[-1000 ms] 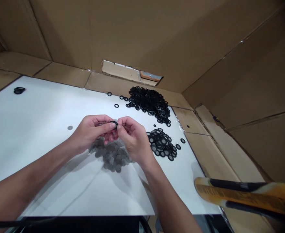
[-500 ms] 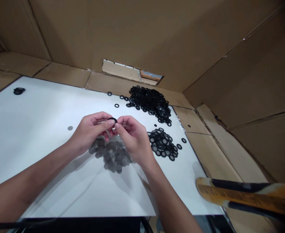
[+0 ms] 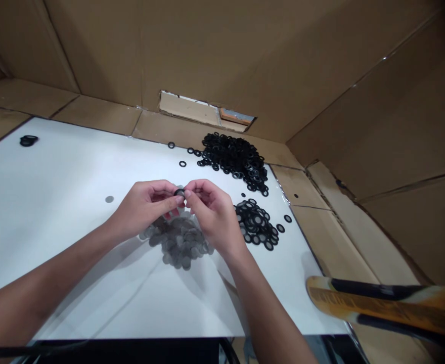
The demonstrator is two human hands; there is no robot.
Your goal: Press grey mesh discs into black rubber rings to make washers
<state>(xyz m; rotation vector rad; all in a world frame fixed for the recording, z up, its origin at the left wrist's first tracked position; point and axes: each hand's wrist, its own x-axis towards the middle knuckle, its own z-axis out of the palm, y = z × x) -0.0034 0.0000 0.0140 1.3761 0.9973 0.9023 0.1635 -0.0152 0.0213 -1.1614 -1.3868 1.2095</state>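
Note:
Between the fingertips of both hands is a black ring washer [image 3: 178,192] with a grey mesh disc [image 3: 182,196] showing at its opening; whether the disc is fully seated I cannot tell. My left hand [image 3: 144,207] pinches it from the left, and my right hand [image 3: 215,215] has thumb and fingers closed on its right edge. Just below the hands lies a pile of loose grey discs [image 3: 184,242], partly hidden by them. Right of my right hand sits a heap of black rings with grey centres [image 3: 258,221].
A large heap of plain black rings [image 3: 233,156] lies at the back of the white tabletop [image 3: 67,202]. One grey disc [image 3: 109,199] lies to the left, and a few black rings [image 3: 28,140] at far left. A yellow-and-black object [image 3: 359,303] juts in at right. Cardboard walls [image 3: 215,50] surround the table.
The ring has tilted in my fingers, so its opening and the grey disc now show. Both hands have shifted slightly; the heaps look unchanged.

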